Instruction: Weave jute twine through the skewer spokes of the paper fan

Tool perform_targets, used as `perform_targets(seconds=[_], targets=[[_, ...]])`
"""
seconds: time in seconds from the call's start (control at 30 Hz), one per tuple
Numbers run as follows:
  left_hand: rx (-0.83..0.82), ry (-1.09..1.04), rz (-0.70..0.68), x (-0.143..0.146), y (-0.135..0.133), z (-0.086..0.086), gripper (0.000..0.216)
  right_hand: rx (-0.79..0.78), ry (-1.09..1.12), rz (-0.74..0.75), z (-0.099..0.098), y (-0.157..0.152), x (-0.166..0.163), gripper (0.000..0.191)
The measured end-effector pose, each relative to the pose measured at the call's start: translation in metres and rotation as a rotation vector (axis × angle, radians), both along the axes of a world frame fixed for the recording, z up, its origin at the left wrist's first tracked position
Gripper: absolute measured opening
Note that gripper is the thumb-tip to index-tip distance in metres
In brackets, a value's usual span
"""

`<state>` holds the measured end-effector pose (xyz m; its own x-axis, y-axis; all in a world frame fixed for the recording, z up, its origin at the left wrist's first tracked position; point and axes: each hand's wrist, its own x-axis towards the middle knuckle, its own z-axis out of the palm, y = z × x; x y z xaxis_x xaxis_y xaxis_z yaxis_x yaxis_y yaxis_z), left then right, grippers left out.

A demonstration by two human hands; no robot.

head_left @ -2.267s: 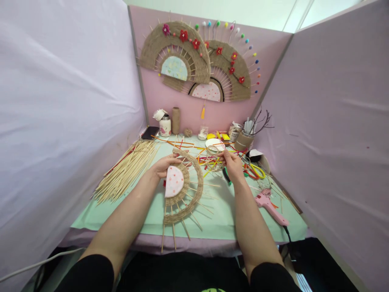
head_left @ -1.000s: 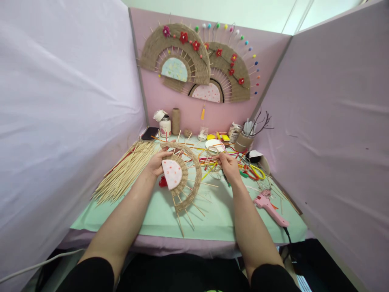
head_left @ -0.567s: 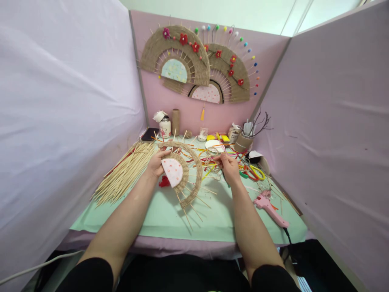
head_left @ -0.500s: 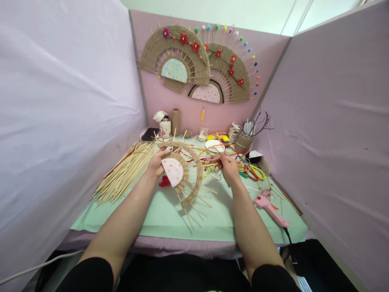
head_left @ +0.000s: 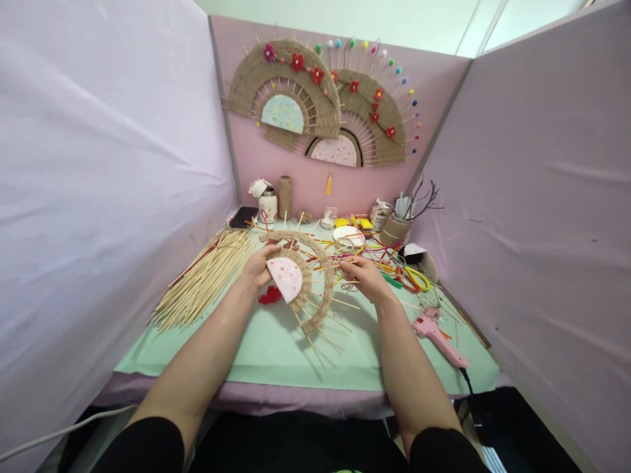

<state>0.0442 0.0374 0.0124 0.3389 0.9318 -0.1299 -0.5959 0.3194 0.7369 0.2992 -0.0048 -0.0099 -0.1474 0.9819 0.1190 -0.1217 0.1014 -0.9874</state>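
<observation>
A half-round woven fan (head_left: 328, 282) of tan twine on thin sticks is tilted above the table, its centre a white panel (head_left: 286, 279) with pink dots. My left hand (head_left: 259, 264) is closed round the fan's upper left part. Close to the stick ends on the right side, my right hand (head_left: 362, 276) has thumb and fingers pinched together. What they hold, if anything, is too small to make out. A red fuzzy piece (head_left: 270, 295) lies on the table, partly behind the fan.
Many thin sticks (head_left: 204, 279) lie at the left. Behind the hands are coloured pipe cleaners (head_left: 419, 279), a white plate (head_left: 349, 236), a jar (head_left: 267, 205) and a twine spool (head_left: 284, 197). A pink glue gun (head_left: 441, 338) rests at right. Finished fans (head_left: 315, 98) hang on the back panel.
The fan and my left hand have shifted slightly right. My right hand has come down and inward, closer to the fan's stick ends.
</observation>
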Motion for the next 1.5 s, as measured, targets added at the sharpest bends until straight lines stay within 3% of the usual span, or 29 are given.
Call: perform_targets(seconds=[0.23, 0.4, 0.97, 1.1, 1.27, 1.5], targets=[[-0.092, 0.139, -0.175, -0.004, -0.001, -0.007, 0.014, -0.001, 0.076, -0.077, 0.007, -0.001, 0.008, 0.028], [-0.043, 0.262, -0.348, -0.006, -0.004, -0.014, 0.013, 0.004, 0.084, -0.056, 0.009, -0.003, 0.012, 0.028], [0.070, 0.309, -0.211, -0.006, -0.005, -0.011, 0.009, -0.007, 0.053, -0.014, 0.005, 0.002, 0.020, 0.056], [0.075, 0.337, -0.171, -0.008, -0.005, -0.007, 0.009, 0.045, -0.059, -0.164, 0.004, 0.004, 0.018, 0.053], [0.071, 0.348, -0.086, -0.011, -0.005, -0.002, 0.009, 0.315, -0.311, -0.482, 0.004, 0.006, 0.017, 0.043], [0.083, 0.328, -0.029, -0.011, -0.002, -0.002, 0.011, 0.402, -0.359, -0.640, 0.007, 0.004, 0.015, 0.037]])
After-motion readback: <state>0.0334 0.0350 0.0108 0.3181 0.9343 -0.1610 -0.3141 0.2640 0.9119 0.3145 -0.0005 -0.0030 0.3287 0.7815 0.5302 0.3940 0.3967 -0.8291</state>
